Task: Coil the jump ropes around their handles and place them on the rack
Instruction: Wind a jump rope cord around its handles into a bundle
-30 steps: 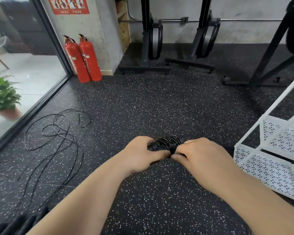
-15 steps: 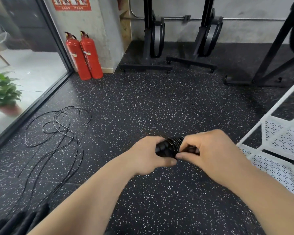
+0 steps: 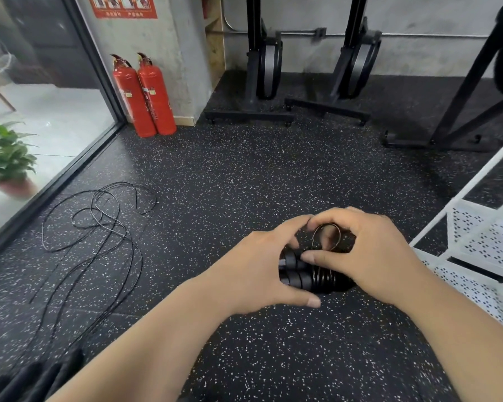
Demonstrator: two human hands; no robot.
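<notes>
A black jump rope is wound tightly round its paired handles and sits between my two hands above the floor. My left hand grips the handle ends from the left. My right hand holds the coiled part from the right, and its fingers pinch a small loose loop of cord standing up above the coil. The white perforated rack stands just right of my hands. More black jump ropes lie uncoiled and tangled on the floor at the left, their handles at the bottom left corner.
Two red fire extinguishers stand by the concrete pillar at the back left. Black gym machine stands and a slanted frame line the far wall. A glass wall with a dark frame runs down the left, a potted plant behind it.
My hands drifted right and slightly closer to the rack. The right hand raised a small loop of cord above the coil, which was not visible before.
</notes>
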